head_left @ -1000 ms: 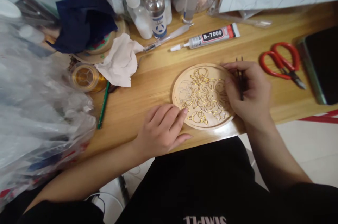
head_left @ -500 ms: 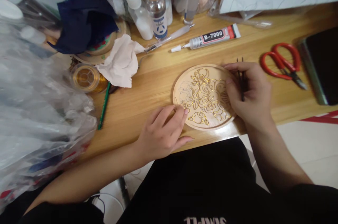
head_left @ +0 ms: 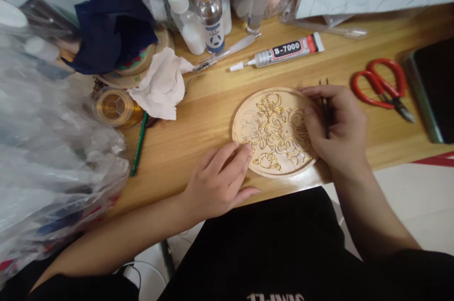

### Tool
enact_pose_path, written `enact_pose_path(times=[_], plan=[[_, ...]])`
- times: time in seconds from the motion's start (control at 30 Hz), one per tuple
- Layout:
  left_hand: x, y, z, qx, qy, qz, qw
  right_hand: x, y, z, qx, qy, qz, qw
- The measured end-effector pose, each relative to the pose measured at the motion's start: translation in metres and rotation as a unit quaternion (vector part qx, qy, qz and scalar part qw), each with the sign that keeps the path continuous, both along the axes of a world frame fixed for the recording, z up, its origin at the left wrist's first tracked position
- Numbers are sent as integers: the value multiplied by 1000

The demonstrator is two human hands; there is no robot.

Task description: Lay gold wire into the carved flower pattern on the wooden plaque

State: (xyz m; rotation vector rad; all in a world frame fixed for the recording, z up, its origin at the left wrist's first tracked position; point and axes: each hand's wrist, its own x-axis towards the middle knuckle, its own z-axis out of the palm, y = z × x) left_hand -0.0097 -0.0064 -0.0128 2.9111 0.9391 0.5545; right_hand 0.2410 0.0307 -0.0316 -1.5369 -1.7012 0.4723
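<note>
A round wooden plaque (head_left: 271, 137) with a raised rim lies near the table's front edge. Gold wire outlines a flower and scrolls across its face, while a patch at its left shows only drawn lines. My left hand (head_left: 222, 175) rests with its fingertips on the plaque's lower-left rim, fingers stretched and thumb apart. At the right rim, my right hand (head_left: 336, 126) touches the plaque with its fingers bent. Dark tweezers (head_left: 324, 111) are held in that hand, their two tips pointing away from me; part of them is hidden by the hand.
Behind the plaque lies a B-7000 glue tube (head_left: 287, 50). Red-handled cutters (head_left: 381, 85) and a dark phone (head_left: 434, 88) are at right. A gold wire spool (head_left: 115, 106), a green pencil (head_left: 139, 145) and plastic bags (head_left: 53, 149) are at left. Bottles (head_left: 213, 17) stand behind.
The view has shifted very slightly. Both hands, the tweezers and the plaque keep the same places relative to one another.
</note>
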Motion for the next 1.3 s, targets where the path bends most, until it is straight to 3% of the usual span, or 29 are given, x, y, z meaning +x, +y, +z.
enact_pose_path(times=[0.5,0.8,1.3], plan=[[1,1,-2,-18,-17,5,1000,1,-2,-3,-19,18,-3,1000],[-1,-2,-8,-23,-33,12,999,0,0,-4,-2,30,-13,999],[0,-2,-5,-7,-25,19,999,0,1,-4,12,16,-14,1000]])
